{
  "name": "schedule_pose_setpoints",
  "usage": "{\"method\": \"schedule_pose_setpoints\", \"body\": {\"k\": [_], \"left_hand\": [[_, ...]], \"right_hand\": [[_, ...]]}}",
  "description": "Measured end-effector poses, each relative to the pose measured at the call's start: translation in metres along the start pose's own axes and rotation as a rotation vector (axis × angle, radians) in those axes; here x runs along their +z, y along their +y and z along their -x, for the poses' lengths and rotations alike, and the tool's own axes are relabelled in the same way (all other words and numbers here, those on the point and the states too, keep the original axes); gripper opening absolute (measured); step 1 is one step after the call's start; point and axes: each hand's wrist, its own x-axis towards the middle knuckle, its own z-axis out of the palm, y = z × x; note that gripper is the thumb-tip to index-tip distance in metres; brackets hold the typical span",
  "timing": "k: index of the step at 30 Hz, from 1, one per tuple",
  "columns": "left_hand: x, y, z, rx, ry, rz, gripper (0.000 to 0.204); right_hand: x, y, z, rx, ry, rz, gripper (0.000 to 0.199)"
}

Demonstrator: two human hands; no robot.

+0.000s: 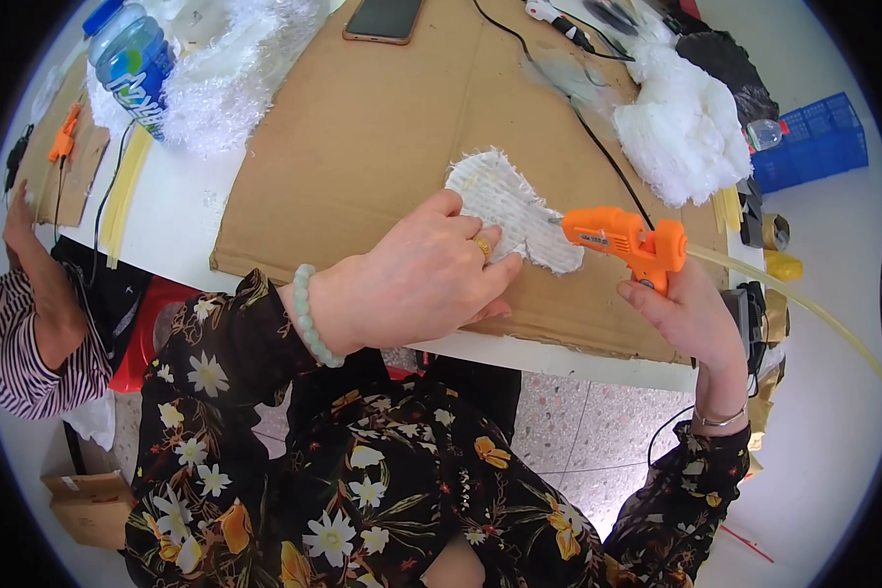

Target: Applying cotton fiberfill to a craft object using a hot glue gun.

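Observation:
A white piece of shaggy-edged fabric (508, 208), its flat knitted backing facing up, lies on the brown cardboard sheet (353, 127). My left hand (416, 269) holds its near left edge, fingers curled over it and the fingertips partly hidden. In my right hand (691, 309) is an orange hot glue gun (625, 242), its nozzle pointing left and reaching the fabric's right part. A long yellowish glue stick (804, 299) sticks out of the gun's back end. Whether the nozzle touches the fabric I cannot tell.
A phone (383, 18) rests at the cardboard's far edge. White fluffy material lies in heaps at left (235, 83) and right (681, 127). A blue-capped bottle (132, 69) stands far left. A black cable (598, 142) crosses the cardboard. At left, a person in a striped top (44, 343) sits beside another orange glue gun (65, 134).

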Motion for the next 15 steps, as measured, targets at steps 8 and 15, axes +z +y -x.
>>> {"method": "schedule_pose_setpoints", "body": {"k": [8,15], "left_hand": [[-0.006,0.001,0.001,-0.026,-0.031,-0.002,0.036],[-0.006,0.001,-0.001,-0.016,-0.062,-0.019,0.038]], "right_hand": [[-0.028,0.019,0.030,0.105,0.093,-0.435,0.034],[0.000,0.027,0.020,0.102,0.053,-0.199,0.027]]}}
